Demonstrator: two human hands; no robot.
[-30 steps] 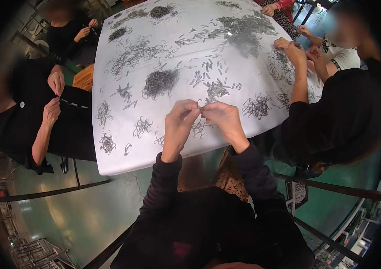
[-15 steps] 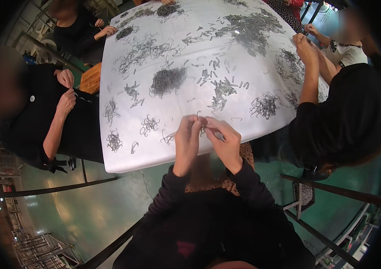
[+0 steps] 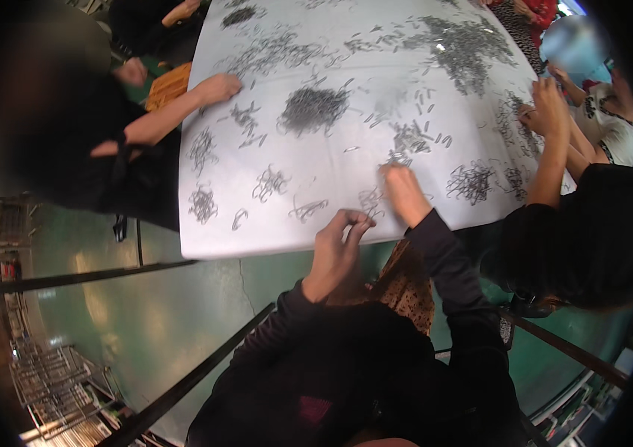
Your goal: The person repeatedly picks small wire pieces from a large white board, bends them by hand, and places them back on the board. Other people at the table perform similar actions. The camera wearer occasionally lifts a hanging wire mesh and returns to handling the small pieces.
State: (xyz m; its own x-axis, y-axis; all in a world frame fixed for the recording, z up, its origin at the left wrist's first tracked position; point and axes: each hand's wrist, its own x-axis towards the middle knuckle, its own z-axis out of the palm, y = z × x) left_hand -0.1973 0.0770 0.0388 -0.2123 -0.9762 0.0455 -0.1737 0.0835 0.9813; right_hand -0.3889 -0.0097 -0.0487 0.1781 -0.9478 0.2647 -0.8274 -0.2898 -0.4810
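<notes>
My left hand is over the table's near edge, thumb and fingertips closed in a pinch; whatever they hold is too small to make out. My right hand reaches farther in, its fingers drawn together at the near end of a heap of short, narrow grey metal pieces. Its fingertips are partly hidden and blurred. Between my hands lies a small cluster of bent grey wire hooks. Left of it is another loose group of hooks.
The table has a white cover. A dense dark heap lies mid-table, a hook pile to the right, and a large spread of metal pieces beyond. Co-workers' arms reach in at left and right.
My hands have parted: the right moved forward and right to the narrow pieces, the left stayed near the edge. The left co-worker's arm now reaches over the table. My view has shifted.
</notes>
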